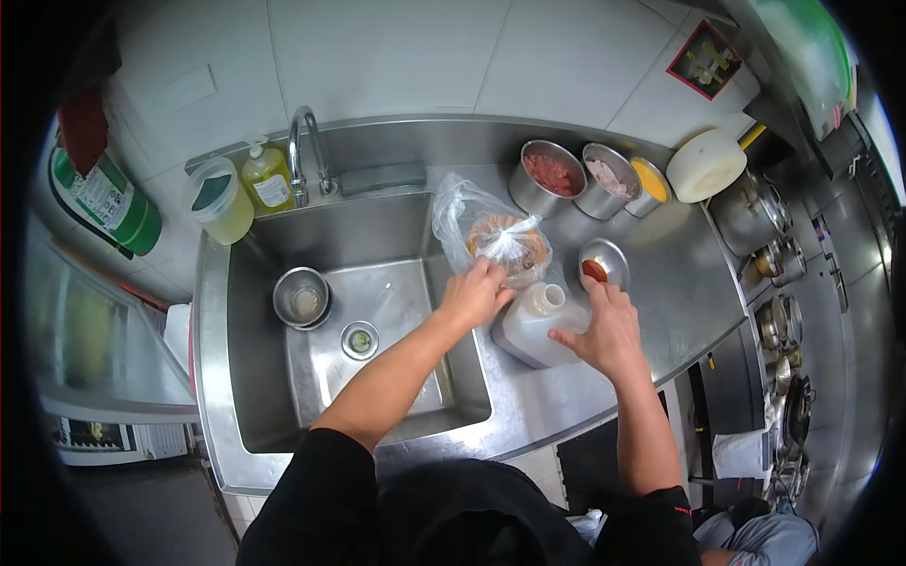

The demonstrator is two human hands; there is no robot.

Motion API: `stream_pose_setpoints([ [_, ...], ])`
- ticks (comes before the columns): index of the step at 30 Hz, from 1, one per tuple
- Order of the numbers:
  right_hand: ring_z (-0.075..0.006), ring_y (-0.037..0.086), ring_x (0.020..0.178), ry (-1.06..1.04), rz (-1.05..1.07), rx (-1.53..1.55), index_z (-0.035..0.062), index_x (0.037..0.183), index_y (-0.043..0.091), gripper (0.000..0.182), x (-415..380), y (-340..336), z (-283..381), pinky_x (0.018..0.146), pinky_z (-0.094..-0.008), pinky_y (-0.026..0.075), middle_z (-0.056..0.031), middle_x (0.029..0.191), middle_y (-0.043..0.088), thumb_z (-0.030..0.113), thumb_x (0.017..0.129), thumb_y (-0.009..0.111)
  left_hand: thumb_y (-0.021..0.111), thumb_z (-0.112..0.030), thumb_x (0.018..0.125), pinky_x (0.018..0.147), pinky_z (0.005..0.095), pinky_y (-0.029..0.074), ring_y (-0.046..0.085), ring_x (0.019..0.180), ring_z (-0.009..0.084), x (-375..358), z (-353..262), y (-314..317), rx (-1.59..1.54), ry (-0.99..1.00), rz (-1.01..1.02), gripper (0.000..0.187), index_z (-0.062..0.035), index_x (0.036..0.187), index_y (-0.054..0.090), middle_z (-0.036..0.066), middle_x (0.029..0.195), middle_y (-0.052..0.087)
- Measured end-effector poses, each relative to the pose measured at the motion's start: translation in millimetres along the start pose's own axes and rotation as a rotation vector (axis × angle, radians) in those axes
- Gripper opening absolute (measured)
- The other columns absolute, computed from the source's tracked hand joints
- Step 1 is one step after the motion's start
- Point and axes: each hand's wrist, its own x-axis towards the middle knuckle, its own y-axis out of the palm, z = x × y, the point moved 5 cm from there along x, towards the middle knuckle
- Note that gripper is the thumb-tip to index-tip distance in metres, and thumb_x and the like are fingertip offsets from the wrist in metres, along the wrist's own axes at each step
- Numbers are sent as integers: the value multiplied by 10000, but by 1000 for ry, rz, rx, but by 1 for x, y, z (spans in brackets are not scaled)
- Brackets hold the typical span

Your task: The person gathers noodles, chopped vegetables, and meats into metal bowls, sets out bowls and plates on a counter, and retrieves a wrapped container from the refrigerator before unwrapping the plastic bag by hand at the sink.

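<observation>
My left hand (474, 296) is at the near side of a knotted clear plastic bag (493, 236) with orange-brown food inside; its fingers are bent at the knot's lower edge. Just to the right, my right hand (606, 332) has its thumb and fingers spread, the thumb beside an uncapped, translucent white jug (538, 328). The fingertips of that hand reach the near rim of a small metal bowl (613, 264) holding something red. Whether the left fingers grip the bag's plastic is hard to tell.
Metal containers of red meat (549, 175), pale pink meat (609, 179) and yellow contents (651, 181) stand by the back wall. At left is a steel sink (377, 274) with stacked metal bowls (302, 298), a faucet (298, 151) and a soap bottle (269, 179) behind. Someone's leg (769, 540) shows lower right.
</observation>
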Motion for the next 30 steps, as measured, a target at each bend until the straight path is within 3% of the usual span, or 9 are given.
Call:
stream_pose_setpoints([
  [2, -357, 570, 1068, -54, -125, 64, 24, 1186, 591, 683, -9, -8, 6, 910, -443, 463, -190, 1126, 606, 370, 662, 860, 622, -293, 893, 754, 509, 527, 648, 895, 392, 10, 2, -3, 8, -12, -24, 263, -99, 1070, 620, 149, 1034, 623],
  [5, -354, 572, 1038, -229, -22, 353, 20, 1141, 601, 593, -25, 26, 31, 890, -449, 464, -181, 1098, 613, 360, 712, 828, 640, -266, 882, 782, 492, 523, 634, 935, 389, 34, 15, -5, 49, -98, -85, 304, -89, 1128, 617, 152, 1055, 617],
  [7, -378, 546, 1084, -306, 179, 412, -17, 1220, 549, 621, -27, 60, 60, 911, -469, 459, -217, 1163, 568, 342, 768, 776, 662, -252, 866, 819, 484, 514, 618, 982, 382, 47, 4, -15, 54, 18, -198, 353, -85, 1172, 611, 159, 1068, 617],
  [11, -468, 417, 1264, -202, 203, 421, -73, 1394, 332, 835, -15, 129, 92, 1060, -449, 383, -314, 1445, 265, 325, 794, 755, 704, -231, 825, 929, 469, 459, 569, 1068, 364, 76, 5, -11, 113, 114, -285, 357, -101, 1152, 643, 177, 1091, 624],
  [15, -513, 328, 1325, -13, 176, 369, -66, 1470, 173, 965, 0, 166, 86, 1111, -449, 331, -335, 1523, 66, 278, 788, 762, 724, -268, 786, 939, 464, 480, 590, 1101, 395, 92, 55, 12, 48, -259, 99, 508, -43, 1222, 590, 228, 1180, 614],
  [18, -533, 261, 1362, 64, 54, 505, -38, 1498, 91, 1017, 1, 164, 78, 1115, -469, 321, -351, 1524, 5, 282, 795, 753, 720, -287, 775, 927, 442, 484, 616, 1067, 393, 92, 69, 11, 2, -339, 148, 491, 15, 1141, 595, 248, 1070, 655],
  [21, -530, 280, 1351, -36, 53, 459, -38, 1500, 77, 1016, 6, 154, 85, 1104, -474, 338, -344, 1529, -33, 253, 795, 749, 721, -264, 787, 872, 420, 504, 653, 971, 352, 82, 95, 16, -151, -384, 98, 413, 31, 1047, 595, 230, 970, 675],
  [26, -509, 314, 1333, 117, 109, 509, -84, 1473, 91, 976, 21, 164, 82, 1101, -462, 342, -337, 1477, 116, 199, 800, 739, 721, -213, 816, 588, 350, 531, 646, 782, 230, 39, 83, -9, -541, -583, 52, 284, -2, 923, 563, 154, 850, 646],
  [30, -509, 246, 1362, 164, -29, 556, -156, 1434, 70, 995, 23, 177, 83, 1137, -441, 285, -345, 1451, 120, 209, 799, 743, 706, -225, 844, 572, 366, 532, 612, 745, 194, 26, 103, -5, -650, -610, 6, 295, -14, 969, 542, 94, 857, 618],
])
